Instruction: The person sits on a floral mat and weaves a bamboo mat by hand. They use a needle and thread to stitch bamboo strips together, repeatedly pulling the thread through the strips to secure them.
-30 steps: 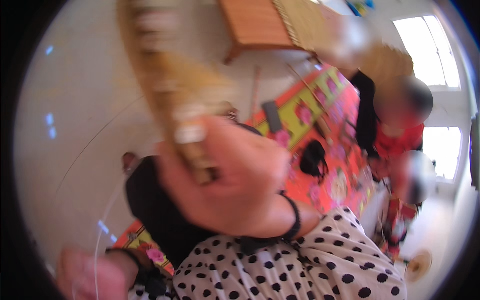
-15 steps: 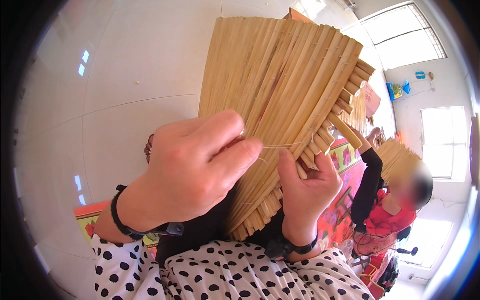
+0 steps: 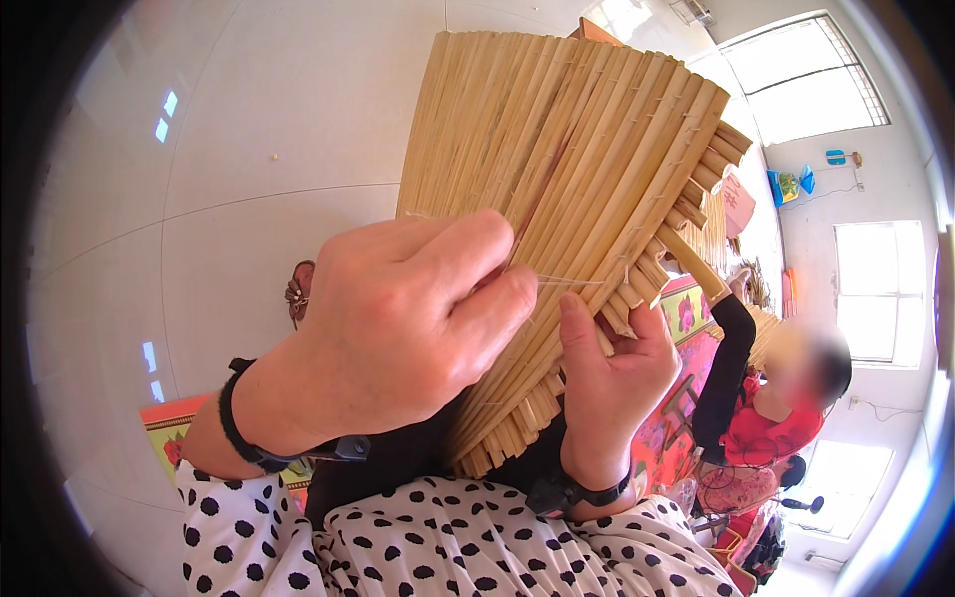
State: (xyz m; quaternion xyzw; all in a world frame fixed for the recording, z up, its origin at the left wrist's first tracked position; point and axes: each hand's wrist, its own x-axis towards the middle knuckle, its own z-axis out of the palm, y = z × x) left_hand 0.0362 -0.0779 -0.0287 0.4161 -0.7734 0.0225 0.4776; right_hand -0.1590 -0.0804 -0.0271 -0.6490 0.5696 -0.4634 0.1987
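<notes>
A mat of pale dried reed stalks (image 3: pixel 557 149), sewn side by side with rows of small stitches, slants across my lap. My left hand (image 3: pixel 393 313) is closed in a pinch on a thin pale thread (image 3: pixel 569 282), which runs taut to the stalks near the mat's right edge. Whether a needle is also in that pinch is hidden by the fingers. Along the same edge my right hand (image 3: pixel 619 368) grips the mat, thumb on top by the thread and fingers curled round the cut stalk ends. One curved stalk piece (image 3: pixel 691 261) sticks out beyond them.
A co-worker (image 3: pixel 761 418) in black sleeves and red sits at the right, holding more reeds. A flowered red cloth (image 3: pixel 652 438) lies between us. Pale tiled floor (image 3: pixel 269 119) spreads to the left, with a small dark object (image 3: pixel 300 289) beyond my left hand.
My left hand has shifted slightly right and up, nearer the mat's edge, still pinching the thread. My right hand has barely moved. The co-worker's arm has moved.
</notes>
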